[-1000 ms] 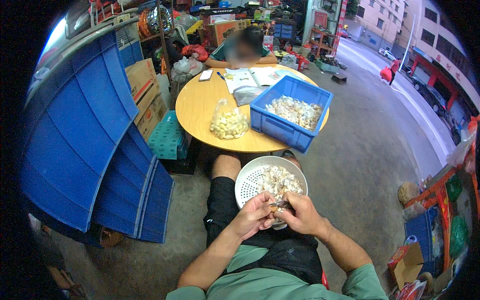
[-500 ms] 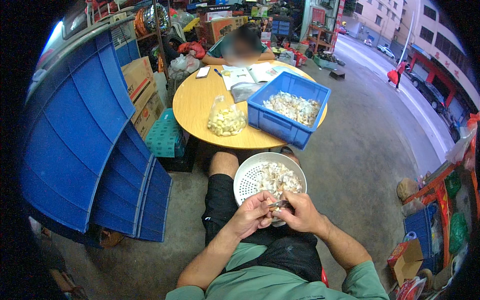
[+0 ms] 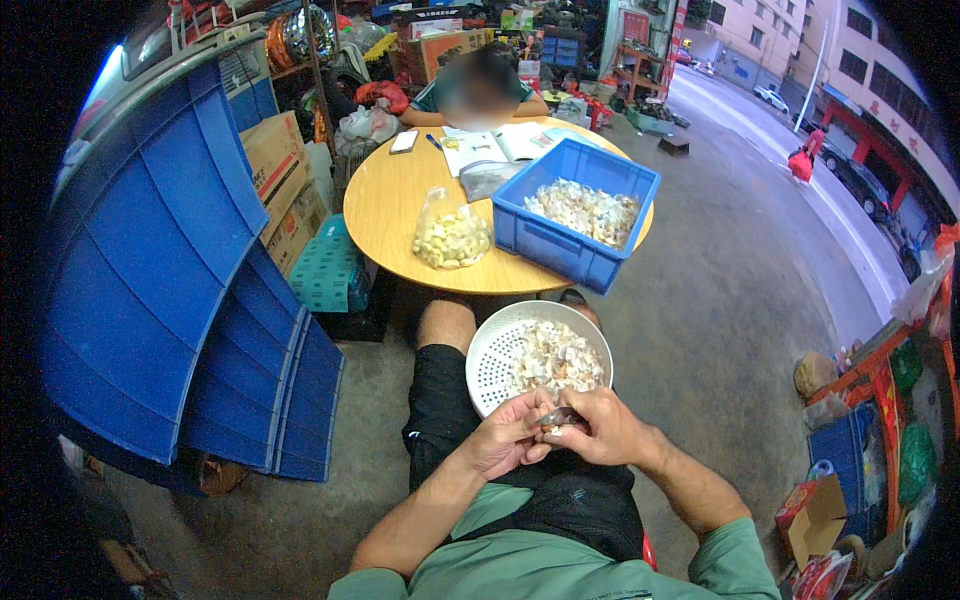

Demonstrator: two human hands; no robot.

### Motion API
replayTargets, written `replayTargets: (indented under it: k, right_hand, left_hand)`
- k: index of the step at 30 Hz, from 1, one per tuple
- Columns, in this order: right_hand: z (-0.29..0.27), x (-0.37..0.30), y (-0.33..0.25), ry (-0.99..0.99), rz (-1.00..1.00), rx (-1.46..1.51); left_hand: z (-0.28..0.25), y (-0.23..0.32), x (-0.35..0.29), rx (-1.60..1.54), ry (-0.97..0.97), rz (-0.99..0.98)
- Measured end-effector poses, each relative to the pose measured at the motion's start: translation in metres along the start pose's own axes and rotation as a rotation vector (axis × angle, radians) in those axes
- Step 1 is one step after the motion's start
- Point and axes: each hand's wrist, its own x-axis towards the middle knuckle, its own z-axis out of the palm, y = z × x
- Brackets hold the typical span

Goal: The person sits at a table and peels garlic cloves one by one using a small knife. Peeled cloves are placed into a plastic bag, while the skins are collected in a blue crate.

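Over my lap, my left hand (image 3: pixel 505 438) pinches what looks like a garlic clove, mostly covered by the fingers. My right hand (image 3: pixel 608 430) is closed round a small knife (image 3: pixel 562 416), its blade against the clove and its thumb near the left fingertips. Just beyond both hands, a white colander (image 3: pixel 487 362) rests on my legs, with papery garlic skins (image 3: pixel 560 358) heaped mostly in its right half. On the round table (image 3: pixel 385 215) stand a clear plastic bag of peeled garlic cloves (image 3: pixel 450 242) and a blue crate (image 3: pixel 560 252) of more garlic skins or bulbs.
Across the table a person (image 3: pixel 480 95) leans on folded arms behind an open book (image 3: pixel 500 148); a phone (image 3: pixel 404 142) lies nearby. Large blue panels (image 3: pixel 150 270) and cardboard boxes (image 3: pixel 275 165) stand at left. An orange rack (image 3: pixel 880 390) is at right, before the street.
The knife blade has turned a little against the clove, and my hands have shifted only slightly. In the street, a walker with a red bag has come nearer.
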Motion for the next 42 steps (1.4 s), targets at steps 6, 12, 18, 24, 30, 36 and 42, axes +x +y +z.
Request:
replayTargets:
  k: [6, 12, 18, 24, 30, 36, 42]
  right_hand:
    - [-0.007, 0.004, -0.012, -0.078, 0.013, -0.079]
    - [-0.001, 0.001, -0.013, -0.008, 0.035, -0.12]
    - [0.007, 0.0, -0.015, 0.104, 0.07, -0.136]
    - [-0.003, 0.005, -0.015, 0.032, 0.008, -0.109]
    - [-0.005, 0.005, -0.004, -0.04, 0.028, -0.214]
    - [0.009, -0.002, 0.005, 0.105, 0.04, -0.118]
    - [0.009, -0.001, 0.01, 0.066, 0.0, -0.229]
  left_hand:
    - [-0.006, -0.004, -0.001, -0.028, -0.058, -0.014]
    - [0.001, -0.002, 0.001, -0.024, -0.014, 0.015]
    - [0.005, -0.002, 0.002, -0.052, 0.028, 0.073]
    - [0.005, 0.003, 0.002, -0.019, 0.089, 0.01]
    - [0.0, 0.003, 0.003, -0.014, 0.019, 0.003]
    - [0.008, 0.0, 0.008, 0.059, 0.131, 0.024]
    - [0.002, 0.004, 0.004, 0.076, 0.169, 0.031]
